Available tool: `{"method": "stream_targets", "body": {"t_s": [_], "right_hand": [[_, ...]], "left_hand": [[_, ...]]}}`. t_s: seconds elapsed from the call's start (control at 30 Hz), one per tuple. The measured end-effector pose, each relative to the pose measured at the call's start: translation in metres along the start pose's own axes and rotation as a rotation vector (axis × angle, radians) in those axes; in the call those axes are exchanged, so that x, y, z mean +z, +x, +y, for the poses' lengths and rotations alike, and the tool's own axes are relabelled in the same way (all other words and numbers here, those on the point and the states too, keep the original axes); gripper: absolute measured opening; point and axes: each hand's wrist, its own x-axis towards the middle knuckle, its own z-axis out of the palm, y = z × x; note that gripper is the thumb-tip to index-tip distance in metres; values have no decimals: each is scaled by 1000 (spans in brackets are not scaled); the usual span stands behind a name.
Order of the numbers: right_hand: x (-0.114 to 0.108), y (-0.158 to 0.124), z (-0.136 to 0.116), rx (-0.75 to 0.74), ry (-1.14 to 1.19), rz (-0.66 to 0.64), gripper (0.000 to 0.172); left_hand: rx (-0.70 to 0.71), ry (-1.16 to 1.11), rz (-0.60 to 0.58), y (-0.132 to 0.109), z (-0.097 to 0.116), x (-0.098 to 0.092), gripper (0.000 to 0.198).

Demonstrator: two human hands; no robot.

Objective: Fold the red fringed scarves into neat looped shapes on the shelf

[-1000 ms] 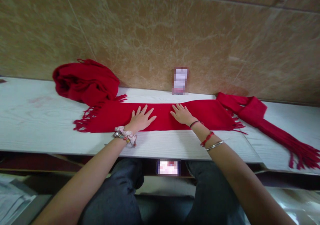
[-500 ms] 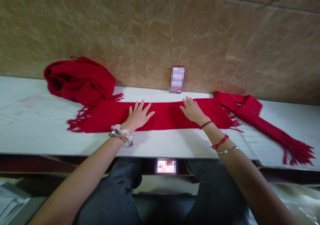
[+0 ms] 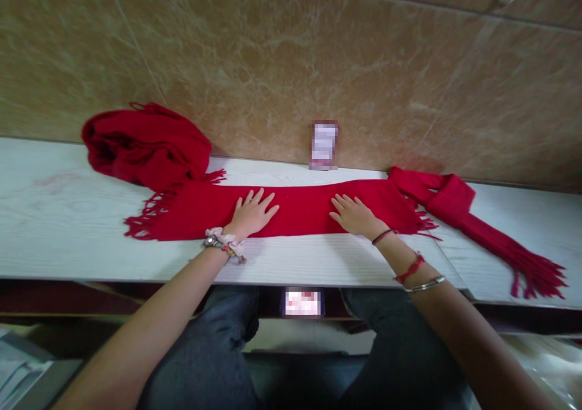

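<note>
A red fringed scarf point(image 3: 302, 210) lies flat and lengthwise across the white table, its tassels spread at both ends. My left hand point(image 3: 253, 213) rests palm down on its left half, fingers spread. On the right half lies my right hand point(image 3: 357, 215), also flat, with its fingers stretched out. Neither hand grips the cloth. Past the scarf's right end is a second red scarf point(image 3: 454, 198), folded narrow, with its tassels trailing toward the front right. A bunched heap of red cloth point(image 3: 145, 146) sits at the back left, touching the flat scarf's left end.
Behind the white table point(image 3: 54, 216) rises a brown marbled wall point(image 3: 254, 64). A blurred-out phone-like object point(image 3: 324, 146) leans against it. Another blurred screen point(image 3: 302, 302) is below the table's front edge, between my knees. A grey box with papers point(image 3: 27, 367) stands at lower left.
Both hands have slid a little toward me over the scarf, the right one also slightly to the right. The scarf and the other red cloths lie as before.
</note>
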Motion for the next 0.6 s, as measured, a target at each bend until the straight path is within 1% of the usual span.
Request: {"method": "stream_targets", "body": {"t_s": [0.07, 0.13, 0.2, 0.23, 0.3, 0.37, 0.47, 0.6], "right_hand": [[-1, -1, 2, 42, -3, 57, 53], [-3, 2, -7, 18, 35, 115, 54], [-4, 6, -26, -59, 93, 153, 56], [-4, 8, -36, -106, 123, 161, 57], [-2, 10, -54, -192, 170, 154, 58], [3, 9, -66, -250, 200, 128, 58], [9, 7, -68, -288, 222, 102, 56], [7, 5, -54, -299, 248, 126, 55]], "left_hand": [[-16, -12, 23, -2, 1, -1, 57], [-1, -13, 60, -5, 5, -2, 57], [49, 4, 93, -9, 10, -2, 56], [72, 14, 91, -11, 12, -2, 56], [97, 29, 58, -14, 14, -1, 54], [100, 37, 22, -18, 14, 0, 52], [105, 43, 25, -22, 9, 1, 53], [125, 47, 28, -30, 2, 3, 56]]}}
